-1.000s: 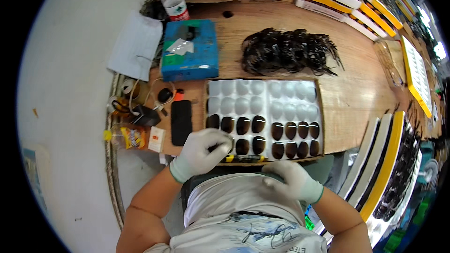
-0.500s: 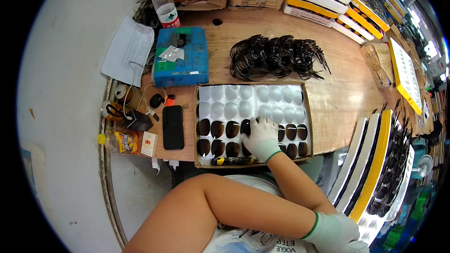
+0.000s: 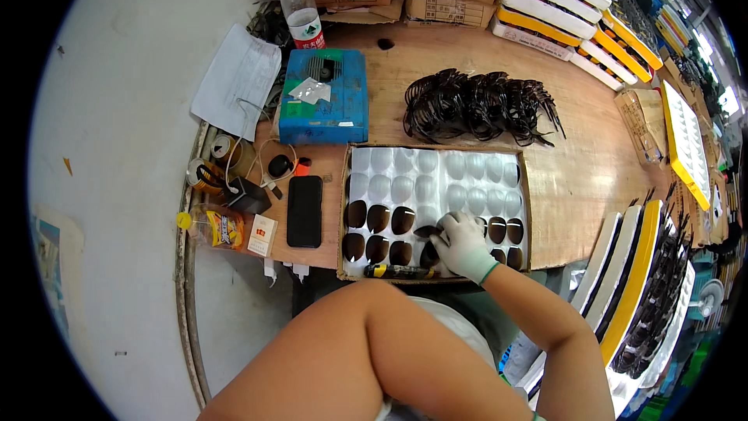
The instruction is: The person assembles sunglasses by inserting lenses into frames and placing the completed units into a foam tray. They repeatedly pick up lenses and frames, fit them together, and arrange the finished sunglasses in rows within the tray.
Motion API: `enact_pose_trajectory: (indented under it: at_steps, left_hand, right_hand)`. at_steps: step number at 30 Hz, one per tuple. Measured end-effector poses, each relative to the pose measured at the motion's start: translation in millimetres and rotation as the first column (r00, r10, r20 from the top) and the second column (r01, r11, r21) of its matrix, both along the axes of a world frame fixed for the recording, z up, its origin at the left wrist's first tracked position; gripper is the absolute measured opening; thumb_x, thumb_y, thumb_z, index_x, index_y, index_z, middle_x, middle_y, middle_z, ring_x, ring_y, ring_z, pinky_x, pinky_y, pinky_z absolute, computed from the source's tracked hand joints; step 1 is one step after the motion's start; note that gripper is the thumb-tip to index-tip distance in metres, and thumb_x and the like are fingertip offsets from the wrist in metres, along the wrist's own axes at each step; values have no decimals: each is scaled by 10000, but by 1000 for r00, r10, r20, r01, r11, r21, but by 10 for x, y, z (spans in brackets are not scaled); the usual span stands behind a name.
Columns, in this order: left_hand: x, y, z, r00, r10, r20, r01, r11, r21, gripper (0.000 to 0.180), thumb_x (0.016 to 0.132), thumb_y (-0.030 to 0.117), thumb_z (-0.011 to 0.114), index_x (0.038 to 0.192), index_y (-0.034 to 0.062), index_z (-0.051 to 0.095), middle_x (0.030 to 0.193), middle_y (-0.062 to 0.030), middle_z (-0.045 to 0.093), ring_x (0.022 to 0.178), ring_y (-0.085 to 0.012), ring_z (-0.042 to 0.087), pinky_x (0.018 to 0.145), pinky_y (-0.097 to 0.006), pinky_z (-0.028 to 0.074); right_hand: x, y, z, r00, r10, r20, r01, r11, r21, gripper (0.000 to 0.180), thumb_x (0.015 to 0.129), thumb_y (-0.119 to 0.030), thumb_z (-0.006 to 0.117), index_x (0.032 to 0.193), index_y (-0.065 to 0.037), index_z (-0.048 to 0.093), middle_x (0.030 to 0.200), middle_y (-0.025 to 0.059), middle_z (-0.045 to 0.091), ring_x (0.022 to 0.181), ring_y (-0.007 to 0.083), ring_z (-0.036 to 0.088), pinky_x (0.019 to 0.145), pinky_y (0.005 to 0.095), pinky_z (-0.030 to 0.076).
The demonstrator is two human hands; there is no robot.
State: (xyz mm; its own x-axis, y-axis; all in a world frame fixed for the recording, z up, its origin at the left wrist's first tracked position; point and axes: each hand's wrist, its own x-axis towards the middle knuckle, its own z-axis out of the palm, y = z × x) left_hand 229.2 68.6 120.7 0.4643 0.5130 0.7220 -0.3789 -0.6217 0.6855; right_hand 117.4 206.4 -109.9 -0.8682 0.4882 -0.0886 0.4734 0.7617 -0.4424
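The right hand (image 3: 461, 243), in a white knit glove with a green cuff, rests on the near row of the white moulded plastic tray (image 3: 467, 179), its fingers closed around a dark oval lens (image 3: 428, 231) that sticks out to the left of the fingertips. The tray sits in a shallow brown cardboard box (image 3: 344, 210) at the near edge of the wooden workbench (image 3: 576, 148); its far rows are empty pockets, while dark lenses fill the two near rows on either side of the hand. A yellow-and-black tool (image 3: 397, 271) lies along the near rim of the box, just left of the wrist. The left arm crosses the bottom of the view, bare, and its hand is out of sight. Just left of the box lies a black smartphone (image 3: 305, 210). Farther away sit a blue plastic case (image 3: 326, 95) and, to its right, a heap of black spectacle frames (image 3: 479, 103).
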Motion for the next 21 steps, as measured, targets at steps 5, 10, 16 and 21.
enact_pose_trajectory:
  at_steps: [5,10,16,21]
  left_hand:
    - [-422,-123,92,974,228,13,-228,972,47,233,902,301,584,866,101,698,852,-75,696,711,-314,672,671,-408,541]
    - [-1308,20,-16,957,267,-110,-270,963,-17,177,878,268,611,832,109,673,842,-33,683,703,-289,669,630,-396,535]
    - [-2294,244,-1251,814,371,-446,-580,534,-615,282,940,147,624,1200,47,666,1113,-126,702,1023,-224,675,899,-380,544]
    - [-3694,1626,-2205,-221,566,-795,-901,-430,-56,688,906,506,633,1338,-25,557,1198,-257,681,1140,-444,635,1004,-462,487]
  right_hand:
    - [37,146,1,994,84,-73,-93,987,-131,250,854,-272,710,1008,-80,667,1103,109,622,1106,336,569,967,504,404]
    - [309,339,281,970,68,-235,-96,989,-110,195,843,-207,731,968,-68,674,1039,100,634,1031,332,580,934,458,433]
    - [943,173,651,837,-382,-392,191,875,-445,129,837,-55,729,917,7,649,1014,128,669,875,233,656,744,343,523]
    - [1133,-58,680,596,-757,-267,223,476,-851,131,874,-7,687,985,17,624,1025,124,660,881,161,597,812,298,493]
